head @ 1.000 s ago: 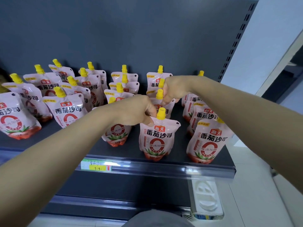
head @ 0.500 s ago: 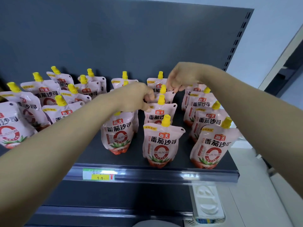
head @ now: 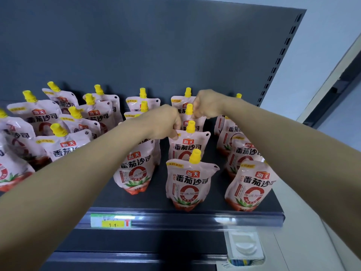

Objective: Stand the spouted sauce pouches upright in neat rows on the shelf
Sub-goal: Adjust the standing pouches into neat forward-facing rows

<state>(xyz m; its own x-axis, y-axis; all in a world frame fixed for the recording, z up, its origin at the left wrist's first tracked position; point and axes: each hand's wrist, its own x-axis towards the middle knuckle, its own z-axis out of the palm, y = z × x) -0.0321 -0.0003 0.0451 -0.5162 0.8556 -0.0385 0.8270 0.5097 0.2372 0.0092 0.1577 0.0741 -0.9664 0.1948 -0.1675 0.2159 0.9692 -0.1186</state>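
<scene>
On the right half of the dark shelf (head: 218, 194), spouted tomato sauce pouches stand upright in front-to-back columns, and the step in hand looks like squaring up the middle column. The left hand (head: 166, 122) pinches the top left corner of the second pouch (head: 187, 147), just behind the front pouch (head: 189, 184), while the right hand (head: 208, 103), fingers curled, appears to pinch the top edge of the third pouch (head: 199, 122) just beyond. Next, I judge, both need a small nudge into line and a gentle release, before the leaning pouches (head: 64, 147) crowded on the left get attention.
</scene>
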